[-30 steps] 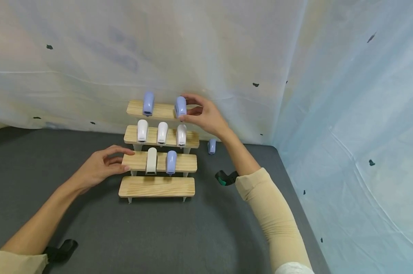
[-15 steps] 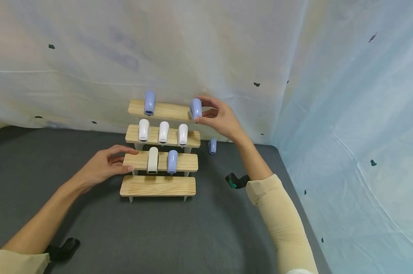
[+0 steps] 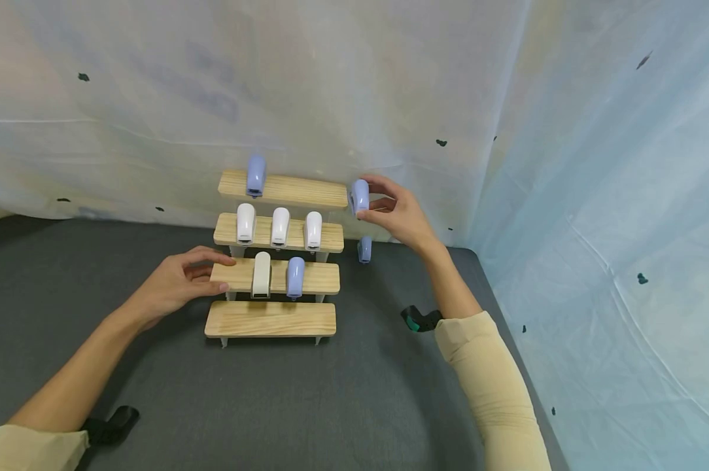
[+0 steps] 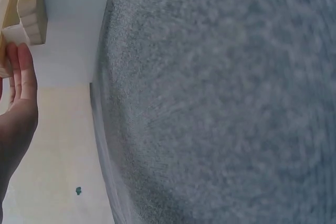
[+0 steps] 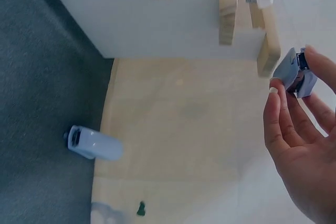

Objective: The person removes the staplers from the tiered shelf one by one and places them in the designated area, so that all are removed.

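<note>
My right hand (image 3: 403, 214) pinches a small periwinkle-blue stapler (image 3: 359, 197) between thumb and fingertips, just off the right end of the top shelf board. In the right wrist view that stapler (image 5: 296, 72) is held beside the board ends. A four-tier wooden display stand (image 3: 272, 320) stands before me. My left hand (image 3: 174, 282) grips the left end of its second board from the front. A blue stapler (image 3: 256, 175) sits at the top left. Three white staplers (image 3: 280, 227) line the board below. The second board bears a cream stapler (image 3: 261, 275) and a blue one.
Another blue stapler (image 3: 364, 250) stands on the dark grey table (image 3: 242, 405), right of the stand near the back edge. Pale curtain sheets (image 3: 331, 85) hang close behind the stand and along the right side. The lowest board bears nothing.
My right hand has carried the blue stapler rightward along the top board and past its right end, slightly lower. The left hand stays at the second board.
</note>
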Demonstrator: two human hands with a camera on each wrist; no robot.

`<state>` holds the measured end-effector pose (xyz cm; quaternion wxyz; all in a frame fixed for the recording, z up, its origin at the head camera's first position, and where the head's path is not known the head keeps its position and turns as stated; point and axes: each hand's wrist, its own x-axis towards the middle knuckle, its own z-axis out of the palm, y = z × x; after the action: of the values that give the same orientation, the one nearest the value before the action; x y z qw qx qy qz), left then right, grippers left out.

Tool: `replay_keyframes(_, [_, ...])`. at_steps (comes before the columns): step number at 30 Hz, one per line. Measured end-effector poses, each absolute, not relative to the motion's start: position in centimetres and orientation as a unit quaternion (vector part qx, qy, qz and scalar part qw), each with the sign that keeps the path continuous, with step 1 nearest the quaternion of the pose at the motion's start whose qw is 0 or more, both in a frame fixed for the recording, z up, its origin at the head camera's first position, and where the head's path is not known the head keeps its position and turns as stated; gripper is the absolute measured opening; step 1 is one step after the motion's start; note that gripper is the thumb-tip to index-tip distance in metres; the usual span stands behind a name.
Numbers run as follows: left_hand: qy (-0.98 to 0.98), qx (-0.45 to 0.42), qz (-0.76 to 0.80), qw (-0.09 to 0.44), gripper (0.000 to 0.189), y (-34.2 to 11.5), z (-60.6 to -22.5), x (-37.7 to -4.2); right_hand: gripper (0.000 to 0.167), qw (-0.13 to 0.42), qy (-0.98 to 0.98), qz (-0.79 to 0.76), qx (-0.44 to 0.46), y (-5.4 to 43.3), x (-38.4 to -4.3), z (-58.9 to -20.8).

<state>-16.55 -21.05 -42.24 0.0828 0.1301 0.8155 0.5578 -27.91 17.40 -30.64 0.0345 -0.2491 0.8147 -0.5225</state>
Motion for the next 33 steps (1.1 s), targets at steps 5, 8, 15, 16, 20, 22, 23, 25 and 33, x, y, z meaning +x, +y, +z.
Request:
replay_keyframes(5, [0.818, 0.141, 0.552, 0.080, 0.046, -21.3, -42.3, -16.5, 0.064, 0.027, 0.818, -0.517, -0.251, 18.6, -27.9, -31.3])
replay_keyframes(8, [0.818, 0.143, 0.552, 0.078, 0.046, -21.4, -42.4, -16.5, 0.065, 0.029, 0.820, -0.514, -0.250, 19.2, -27.9, -31.9])
replay_keyframes(15, [0.817, 0.147, 0.552, 0.076, 0.044, -21.4, -42.7, -16.6, 0.064, 0.043, 0.829, -0.507, -0.232, 20.0, -26.9, -31.8])
replay_keyframes(16, [0.815, 0.149, 0.555, 0.076, 0.044, -21.4, -42.7, -16.6, 0.064, 0.045, 0.831, -0.506, -0.228, 20.0, -26.6, -31.7])
replay_keyframes(20, [0.810, 0.154, 0.562, 0.075, 0.044, -21.3, -42.8, -16.5, 0.063, 0.051, 0.837, -0.499, -0.221, 20.4, -25.9, -31.4])
replay_keyframes(22, [0.808, 0.153, 0.563, 0.075, 0.043, -21.3, -42.8, -16.5, 0.063, 0.056, 0.839, -0.494, -0.220, 20.7, -25.9, -31.7])
replay_keyframes(23, [0.809, 0.153, 0.563, 0.075, 0.043, -21.3, -42.8, -16.4, 0.063, 0.057, 0.841, -0.491, -0.221, 20.9, -26.0, -32.0])
replay_keyframes(25, [0.809, 0.152, 0.562, 0.076, 0.043, -21.3, -42.7, -16.4, 0.064, 0.059, 0.844, -0.486, -0.219, 21.3, -26.1, -32.6])
replay_keyframes(33, [0.814, 0.150, 0.557, 0.075, 0.043, -21.4, -42.7, -16.5, 0.065, 0.046, 0.847, -0.488, -0.205, 23.4, -27.8, -36.3])
